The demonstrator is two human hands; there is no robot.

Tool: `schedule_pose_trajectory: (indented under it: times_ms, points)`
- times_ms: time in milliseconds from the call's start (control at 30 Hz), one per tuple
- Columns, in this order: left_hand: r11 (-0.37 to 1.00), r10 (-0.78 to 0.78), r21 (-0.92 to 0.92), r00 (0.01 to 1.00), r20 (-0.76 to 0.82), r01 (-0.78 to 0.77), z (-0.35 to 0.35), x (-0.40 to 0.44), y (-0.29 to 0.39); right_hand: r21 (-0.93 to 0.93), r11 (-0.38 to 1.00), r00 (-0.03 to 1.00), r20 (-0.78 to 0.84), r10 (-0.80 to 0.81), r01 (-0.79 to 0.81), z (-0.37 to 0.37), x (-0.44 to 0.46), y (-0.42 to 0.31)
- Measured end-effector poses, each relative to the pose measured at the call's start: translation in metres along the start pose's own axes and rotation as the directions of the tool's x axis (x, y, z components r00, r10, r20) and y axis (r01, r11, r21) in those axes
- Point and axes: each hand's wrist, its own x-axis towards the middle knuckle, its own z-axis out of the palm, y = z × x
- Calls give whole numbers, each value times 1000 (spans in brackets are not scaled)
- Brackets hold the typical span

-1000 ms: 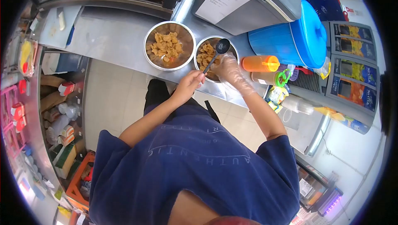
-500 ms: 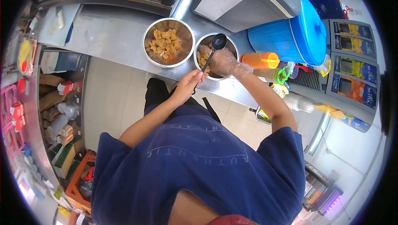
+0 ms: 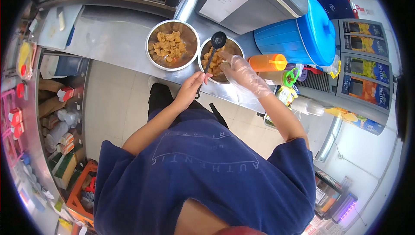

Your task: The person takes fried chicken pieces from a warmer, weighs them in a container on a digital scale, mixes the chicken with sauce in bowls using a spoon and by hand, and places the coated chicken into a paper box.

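My left hand [image 3: 193, 86] is closed around the handle of a black ladle [image 3: 219, 40], whose round bowl is raised over the far rim of the right steel bowl [image 3: 235, 46]. Pieces of brown, coated food [image 3: 212, 62], resembling fried chicken, lie in that bowl. My right hand [image 3: 240, 71], in a clear plastic glove, reaches over the bowl's right side. Its fingers point down at the food with the thumb apart from them; the fingertips are partly hidden. To the left, a second steel bowl [image 3: 152, 60] holds similar brown pieces [image 3: 169, 44] and a little reddish liquid.
An orange-capped bottle [image 3: 264, 62] and a green-capped bottle [image 3: 283, 77] lie right of the bowls. Behind them stands a blue lidded bucket [image 3: 276, 40]. A grey box [image 3: 255, 8] bears a paper sheet. The steel counter [image 3: 108, 31] stretches left to a cutting board [image 3: 54, 25].
My right hand has drawn back toward the bowl's right edge, uncovering more food, and its fingers have spread. The ladle has shifted slightly left and up, still in my left hand.
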Motion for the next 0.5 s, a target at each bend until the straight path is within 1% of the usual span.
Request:
schedule_pose_trajectory:
  times_ms: [33,67,133,200,267,367,400,433,500]
  points:
    - [1000,-18,-8,1000,5,18,-2,0,2,-163,978,990,-15,-137,133,2,4,5]
    - [999,-36,-16,999,9,36,-4,0,4,-321,911,962,-6,-273,257,5,10,9]
    - [998,-58,-32,998,2,58,-4,2,7,-526,713,869,112,-482,463,7,27,17]
    - [996,-82,-37,996,15,83,-3,1,6,-601,633,863,223,-453,488,11,37,21]
    - [994,-104,-27,994,38,105,-5,1,5,-603,712,930,294,-221,360,21,46,19]
    - [993,-111,-40,993,35,112,-3,0,0,-463,884,991,132,-6,67,25,44,11]
    - [993,-108,-48,993,36,110,-2,1,0,-244,956,981,65,184,-163,38,49,33]
    - [992,-107,-56,994,39,109,-1,0,-1,-98,973,972,92,216,-207,35,46,35]
    - [992,-105,-60,993,46,108,0,1,-1,194,936,952,156,265,-293,29,35,35]
